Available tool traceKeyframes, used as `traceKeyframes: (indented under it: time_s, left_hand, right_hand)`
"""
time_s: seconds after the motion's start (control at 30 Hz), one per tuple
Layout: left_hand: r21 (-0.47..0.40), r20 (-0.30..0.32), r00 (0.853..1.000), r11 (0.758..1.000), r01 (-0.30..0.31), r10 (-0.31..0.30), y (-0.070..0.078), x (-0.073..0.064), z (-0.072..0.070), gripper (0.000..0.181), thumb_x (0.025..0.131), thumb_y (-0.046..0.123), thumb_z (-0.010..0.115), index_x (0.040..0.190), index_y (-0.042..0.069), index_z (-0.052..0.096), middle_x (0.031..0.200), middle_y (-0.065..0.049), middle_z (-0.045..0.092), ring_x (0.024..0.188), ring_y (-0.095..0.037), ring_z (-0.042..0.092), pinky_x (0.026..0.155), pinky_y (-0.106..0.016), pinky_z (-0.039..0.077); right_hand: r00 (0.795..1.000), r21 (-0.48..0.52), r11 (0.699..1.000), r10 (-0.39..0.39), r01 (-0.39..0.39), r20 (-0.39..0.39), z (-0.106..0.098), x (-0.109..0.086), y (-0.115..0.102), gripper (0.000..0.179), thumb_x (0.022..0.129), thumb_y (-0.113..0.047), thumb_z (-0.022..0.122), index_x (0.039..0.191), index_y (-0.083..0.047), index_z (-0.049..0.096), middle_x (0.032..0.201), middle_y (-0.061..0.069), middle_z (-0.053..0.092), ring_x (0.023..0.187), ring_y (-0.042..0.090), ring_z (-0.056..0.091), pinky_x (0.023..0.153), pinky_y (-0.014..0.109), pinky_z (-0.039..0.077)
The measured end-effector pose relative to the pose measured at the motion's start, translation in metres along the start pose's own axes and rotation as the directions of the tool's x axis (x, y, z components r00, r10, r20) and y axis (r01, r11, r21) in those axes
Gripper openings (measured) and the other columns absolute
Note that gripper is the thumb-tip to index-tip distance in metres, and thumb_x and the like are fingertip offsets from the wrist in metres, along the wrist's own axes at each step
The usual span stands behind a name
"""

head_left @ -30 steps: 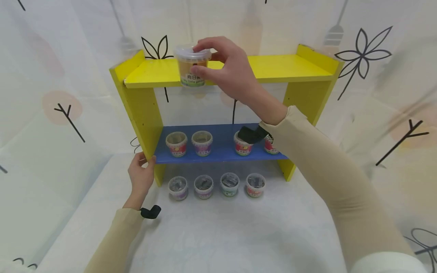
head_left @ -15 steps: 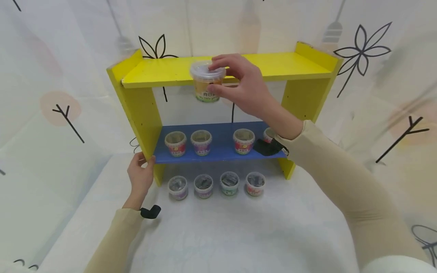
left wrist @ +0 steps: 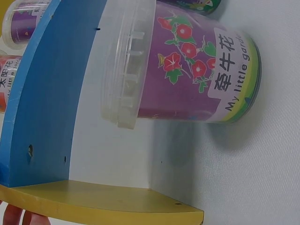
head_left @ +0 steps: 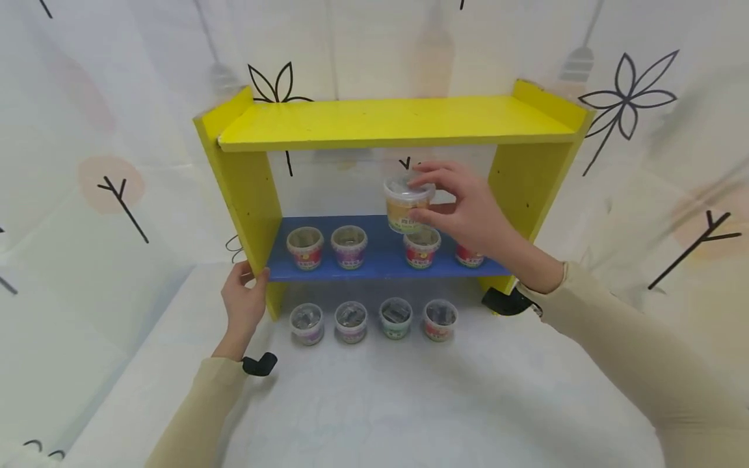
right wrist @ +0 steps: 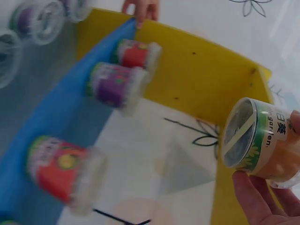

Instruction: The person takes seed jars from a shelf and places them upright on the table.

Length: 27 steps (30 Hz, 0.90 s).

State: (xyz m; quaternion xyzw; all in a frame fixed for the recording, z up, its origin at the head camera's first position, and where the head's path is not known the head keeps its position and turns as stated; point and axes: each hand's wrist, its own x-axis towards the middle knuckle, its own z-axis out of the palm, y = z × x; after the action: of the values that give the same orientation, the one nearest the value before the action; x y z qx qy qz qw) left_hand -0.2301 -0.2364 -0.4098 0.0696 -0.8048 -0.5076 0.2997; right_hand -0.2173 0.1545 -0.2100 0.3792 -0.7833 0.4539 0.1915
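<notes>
In the head view, my right hand [head_left: 468,205] pinches a lidded plastic cup with an orange label [head_left: 402,214], thumb on its side and fingers at its lid. The cup hangs upright above the blue board [head_left: 380,270], in front of a red-labelled cup [head_left: 422,252]. The right wrist view shows the underside of this orange cup [right wrist: 262,140]. My left hand [head_left: 244,302] grips the shelf's yellow left side panel [head_left: 248,195] at the height of the blue board. In the left wrist view only its fingertips [left wrist: 26,218] show past the panel.
Other cups on the blue board include a purple one [head_left: 349,248] and a red one [head_left: 305,249]. Several lidded cups, such as a green one [head_left: 395,328], stand in a row on the white table [head_left: 363,403] below. A yellow top board [head_left: 374,120] spans the shelf above.
My right hand has carried the orange cup down and to the right, from in front of the top board to just above the blue board. The left hand keeps its place on the shelf.
</notes>
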Motion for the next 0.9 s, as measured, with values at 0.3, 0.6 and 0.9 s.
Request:
traceKeyframes:
  time_s: [0.3,0.6,0.9]
  left_hand:
    - [0.014,0.016,1.0,1.0,0.004,-0.004,0.002,0.0,-0.001,0.035,0.098,0.026,0.064,0.126,0.006,0.059,0.122,-0.012,0.059,0.121,-0.03,0.055,0.1,-0.049,0.049]
    - [0.005,0.001,1.0,1.0,-0.005,0.005,0.003,0.0,-0.001,0.032,0.098,0.022,0.064,0.124,0.005,0.059,0.119,-0.013,0.059,0.12,-0.03,0.056,0.099,-0.05,0.049]
    - [0.008,0.002,1.0,1.0,-0.001,0.001,0.005,-0.001,-0.001,0.034,0.098,0.025,0.063,0.125,0.004,0.059,0.118,-0.014,0.06,0.119,-0.031,0.056,0.099,-0.052,0.049]
  right_hand:
    - [0.994,-0.035,0.994,0.106,-0.105,0.027,-0.002,-0.06,0.038,0.035,0.084,-0.001,0.079,0.117,-0.001,0.068,0.136,0.009,0.055,0.12,0.029,0.055,0.084,0.027,0.056]
    - [0.983,-0.063,0.981,0.182,-0.181,0.02,-0.004,-0.085,0.052,0.036,0.084,-0.007,0.08,0.118,-0.005,0.068,0.137,0.008,0.056,0.115,0.026,0.056,0.084,0.03,0.057]
    - [0.975,-0.057,0.973,0.224,-0.222,0.015,-0.009,-0.1,0.058,0.036,0.085,-0.004,0.078,0.12,-0.002,0.068,0.139,0.012,0.054,0.122,0.033,0.052,0.085,0.023,0.055]
